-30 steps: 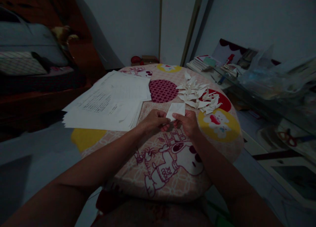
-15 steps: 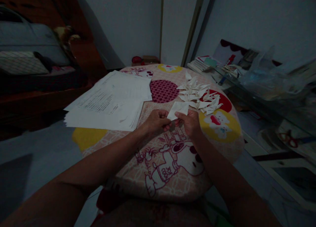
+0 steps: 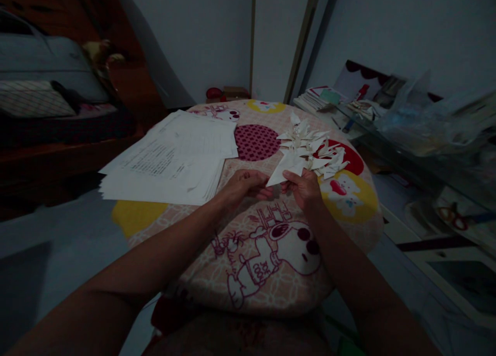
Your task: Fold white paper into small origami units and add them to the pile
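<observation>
My right hand pinches a folded white piece of paper between thumb and fingers, above the table. The paper has a pointed corner toward my left hand. That hand is open beside the corner, its fingers loosely bent and slightly apart; whether a fingertip touches the paper I cannot tell. Just beyond the paper lies a pile of folded white paper cranes. To the left rests a stack of printed paper sheets.
A patterned pink cloth covers the round table. On the right, a glass-topped desk holds papers, a clear plastic bag and other items, with red-handled scissors lower down. A wooden bench with bags stands at the left.
The folded paper has turned and shifted right with my right hand, and now shows a longer pointed shape. My left fingers have loosened from its left corner.
</observation>
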`<action>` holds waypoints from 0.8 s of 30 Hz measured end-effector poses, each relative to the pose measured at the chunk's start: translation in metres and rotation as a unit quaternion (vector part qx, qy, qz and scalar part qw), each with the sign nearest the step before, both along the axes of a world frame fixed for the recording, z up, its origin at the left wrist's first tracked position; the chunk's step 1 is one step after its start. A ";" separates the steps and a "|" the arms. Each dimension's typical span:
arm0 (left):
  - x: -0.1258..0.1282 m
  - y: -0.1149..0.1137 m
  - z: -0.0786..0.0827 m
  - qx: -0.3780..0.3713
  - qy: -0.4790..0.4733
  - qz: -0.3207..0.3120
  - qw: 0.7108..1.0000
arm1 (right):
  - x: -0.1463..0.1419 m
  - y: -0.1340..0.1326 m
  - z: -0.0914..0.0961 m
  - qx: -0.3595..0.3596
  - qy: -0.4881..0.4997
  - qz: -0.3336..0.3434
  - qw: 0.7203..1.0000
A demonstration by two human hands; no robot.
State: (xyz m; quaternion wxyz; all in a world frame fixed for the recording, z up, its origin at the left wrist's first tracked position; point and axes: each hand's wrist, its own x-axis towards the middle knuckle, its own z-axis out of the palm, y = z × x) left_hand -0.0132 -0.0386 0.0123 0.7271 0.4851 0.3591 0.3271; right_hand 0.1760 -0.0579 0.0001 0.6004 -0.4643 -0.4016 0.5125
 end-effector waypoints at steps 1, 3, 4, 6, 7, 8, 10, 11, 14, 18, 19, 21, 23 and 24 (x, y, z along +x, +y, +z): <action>0.000 0.002 -0.002 0.007 0.010 0.013 1.000 | -0.001 -0.001 -0.001 -0.001 -0.005 0.005 1.000; -0.001 0.005 -0.005 0.024 0.033 0.025 0.999 | -0.004 -0.002 -0.003 -0.015 -0.018 0.023 0.999; -0.003 0.007 -0.007 0.031 0.047 0.023 0.998 | -0.004 -0.002 -0.004 -0.029 -0.025 0.037 0.999; -0.006 0.010 -0.008 0.033 0.082 0.005 0.996 | -0.002 -0.002 -0.004 -0.063 -0.041 0.065 0.995; -0.008 0.012 -0.007 0.028 0.100 -0.013 0.994 | 0.000 -0.001 -0.004 -0.076 -0.046 0.075 0.993; -0.009 0.012 -0.007 0.021 0.117 -0.036 0.992 | 0.003 0.000 -0.003 -0.083 -0.051 0.080 0.992; -0.010 0.012 -0.005 0.007 0.132 -0.089 0.987 | 0.009 0.001 -0.002 -0.086 -0.062 0.093 0.990; -0.010 0.011 -0.004 0.005 0.128 -0.107 0.986 | 0.012 0.001 -0.001 -0.085 -0.072 0.109 0.988; -0.008 0.009 -0.004 0.021 0.094 -0.091 0.991 | 0.015 0.001 -0.001 -0.095 -0.114 0.200 0.968; -0.005 0.011 -0.008 0.058 0.080 -0.010 0.995 | 0.006 0.000 -0.004 -0.106 -0.114 0.244 0.957; -0.004 0.011 -0.008 0.063 0.076 0.020 0.995 | 0.003 0.000 -0.004 -0.102 -0.096 0.235 0.962; -0.003 0.011 -0.009 0.068 0.063 0.088 0.992 | -0.002 0.000 -0.005 -0.099 -0.059 0.216 0.969; -0.002 0.011 -0.009 0.065 0.060 0.127 0.988 | -0.002 0.001 -0.006 -0.096 -0.043 0.192 0.976; -0.002 0.011 -0.009 0.061 0.071 0.127 0.987 | -0.001 0.002 -0.007 -0.091 -0.044 0.173 0.980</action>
